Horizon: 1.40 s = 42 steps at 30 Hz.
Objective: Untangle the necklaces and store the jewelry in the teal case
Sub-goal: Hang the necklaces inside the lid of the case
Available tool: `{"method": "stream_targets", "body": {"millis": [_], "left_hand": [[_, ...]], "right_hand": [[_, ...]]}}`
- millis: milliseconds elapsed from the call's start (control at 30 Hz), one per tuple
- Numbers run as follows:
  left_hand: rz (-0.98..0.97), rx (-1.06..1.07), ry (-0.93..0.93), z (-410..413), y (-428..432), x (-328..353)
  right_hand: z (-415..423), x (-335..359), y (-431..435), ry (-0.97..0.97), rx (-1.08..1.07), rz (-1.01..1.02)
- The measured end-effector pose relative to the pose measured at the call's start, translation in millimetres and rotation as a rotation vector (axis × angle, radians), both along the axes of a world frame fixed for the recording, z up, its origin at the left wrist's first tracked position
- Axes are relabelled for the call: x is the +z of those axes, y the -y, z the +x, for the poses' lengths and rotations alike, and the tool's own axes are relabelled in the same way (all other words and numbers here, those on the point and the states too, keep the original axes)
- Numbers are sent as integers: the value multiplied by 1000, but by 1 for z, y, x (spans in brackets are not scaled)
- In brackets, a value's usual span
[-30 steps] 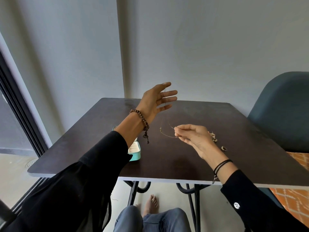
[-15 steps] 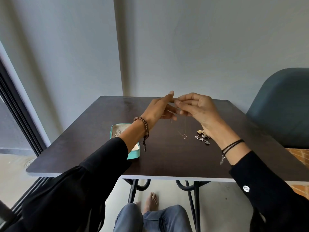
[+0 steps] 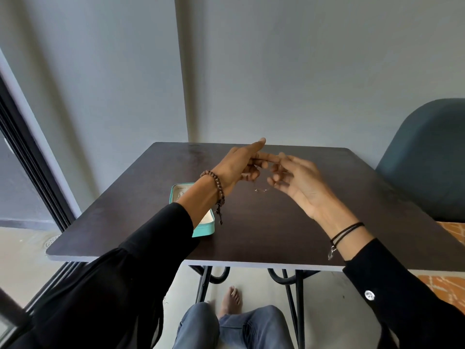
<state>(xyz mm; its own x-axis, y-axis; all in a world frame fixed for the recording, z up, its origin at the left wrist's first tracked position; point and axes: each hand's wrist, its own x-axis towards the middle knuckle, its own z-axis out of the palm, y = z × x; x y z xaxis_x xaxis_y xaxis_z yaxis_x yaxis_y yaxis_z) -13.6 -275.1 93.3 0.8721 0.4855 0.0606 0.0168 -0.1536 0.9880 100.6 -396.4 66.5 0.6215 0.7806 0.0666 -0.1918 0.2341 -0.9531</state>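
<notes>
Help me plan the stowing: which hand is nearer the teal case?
Left. The left hand hovers beyond the teal case, forearm over it; the right hand is farther right.

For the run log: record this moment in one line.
stage: untangling; left hand: holds thin metal necklace chain above dark table; right hand: grip unclear; open teal case: partly behind left forearm

1. Soft, even daylight, brightest on the floor (image 3: 22, 250) at lower left
2. Broad, faint shadow bands run down the grey wall (image 3: 302, 71)
3. The right hand (image 3: 302, 187) is slightly motion-blurred
4. Straight lines bow toward the frame edges; a dull sheen lies on the far table (image 3: 196, 153)
</notes>
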Motion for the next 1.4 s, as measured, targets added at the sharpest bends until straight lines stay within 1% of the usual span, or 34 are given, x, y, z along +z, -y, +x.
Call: {"method": "stream_targets", "body": {"millis": [67, 233, 333, 400, 567, 633, 700, 833, 867, 933, 1000, 1067, 1200, 1267, 1333, 1400], "left_hand": [[-13, 13, 1, -2, -3, -1], [-78, 64, 17, -7, -9, -8], [-110, 80, 23, -9, -6, -10], [-139, 89, 32, -9, -6, -12], [-194, 104, 38, -10, -5, -19], [-197, 99, 26, -13, -3, -21], [-201, 94, 27, -14, -2, -22], [-244, 104, 85, -15, -5, -18], [-242, 110, 97, -15, -5, -17], [-229, 113, 102, -15, -7, -15], [-212, 124, 97, -17, -10, -15], [-205, 141, 97, -19, -12, -18], [-201, 153, 76, -24, -15, -26], [-193, 151, 52, -27, -15, -31], [-186, 152, 20, -29, -14, -36], [-188, 157, -4, -31, -14, -40]], "right_hand": [[0, 0, 2, -19, 32, -24], [1, 2, 4, 164, 97, -226], [0, 5, 6, 166, 156, -239], [-1, 5, 7, 80, 188, -173], [2, 7, 5, -290, 164, 143], [4, 8, 4, -347, 147, 176], [5, 6, 3, -272, 159, 104], [2, -1, 6, 143, 138, -159], [1, -4, 7, 217, 138, -201], [0, -7, 8, 288, 172, -244], [-2, -8, 9, 313, 210, -247], [-2, -9, 8, 299, 222, -206], [-1, -9, 1, 113, 208, -29], [-4, -8, -4, 50, 200, 24], [-9, -7, -9, 59, 195, 40], [-16, -6, -15, 113, 189, 21]]}}
